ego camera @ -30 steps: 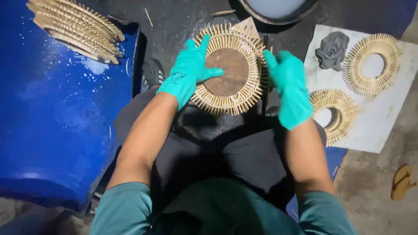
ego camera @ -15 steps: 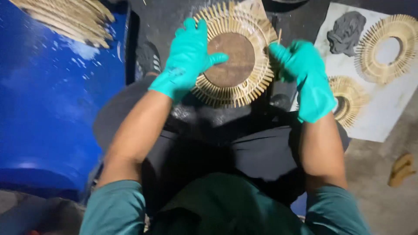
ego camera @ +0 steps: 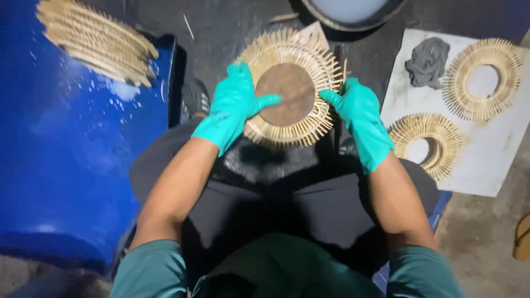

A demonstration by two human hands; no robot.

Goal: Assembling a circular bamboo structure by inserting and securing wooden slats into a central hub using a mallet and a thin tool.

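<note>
Sunburst disc point(ego camera: 291, 95) sits upper centre of frame, above the person's lap: round brown flat core, matte, w/ a dense ring of thin pale bamboo-like sticks radiating out, tips ragged and uneven.

Left hand point(ego camera: 234, 107) in teal rubber glove, smooth w/ slight sheen. It covers the disc's left rim; fingers together and laid flat over the sticks, thumb stuck out right onto the brown core. Disc edge is clamped btwn thumb and fingers.

Right hand point(ego camera: 361, 118), same glove, is on the disc's right rim. Thumb tip touches the stick ring at centre-right; the other fingers are curled down along the edge, can't tell if they wrap behind.

Disc looks roughly flat to the camera, held btwn both hands, lower rim just over the dark trousers.

Around it:
- Upper left: stack of stick rings point(ego camera: 94, 41) on a blue drum point(ego camera: 72, 165), glossy plastic w/ white speckles.
- Right: pale sheet point(ego camera: 486, 160) on the floor w/ two open stick rings, one upper right point(ego camera: 483, 80), one mid right point(ego camera: 425, 143), hollow centres. Grey crumpled rag point(ego camera: 428, 62) beside the upper one.
- Top centre: dark round basin rim point(ego camera: 353, 14), cropped.
</note>
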